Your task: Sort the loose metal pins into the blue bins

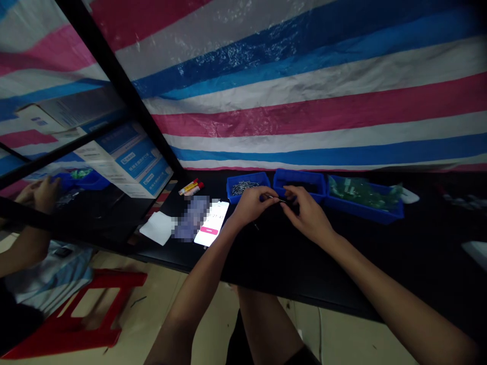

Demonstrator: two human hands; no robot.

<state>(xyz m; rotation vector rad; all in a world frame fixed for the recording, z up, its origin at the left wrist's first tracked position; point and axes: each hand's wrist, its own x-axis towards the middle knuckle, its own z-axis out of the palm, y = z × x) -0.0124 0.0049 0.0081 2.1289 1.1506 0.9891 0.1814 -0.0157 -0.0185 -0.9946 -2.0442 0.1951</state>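
Above the dark table, my left hand (253, 204) is closed in a pinch on a thin, shiny rod-like piece (277, 198). The far end of this piece lies at the thumb and fingers of my right hand (309, 213), which curl around it from the other side. Its exact kind is too small to make out. Just behind my left hand is a blue bin (229, 188) with many thin metal pins (243, 187). A second blue bin (323, 183), with dark contents, stands behind my right hand. One small thin piece (256, 227) lies below my hands.
Right of my right hand, a third blue bin (384, 217) holds green plastic (357, 192). A lit phone (211, 224), white paper (158, 228) and small tubes (192, 187) lie leftward. A black frame post (125, 91) separates a co-worker's hands (43, 195).
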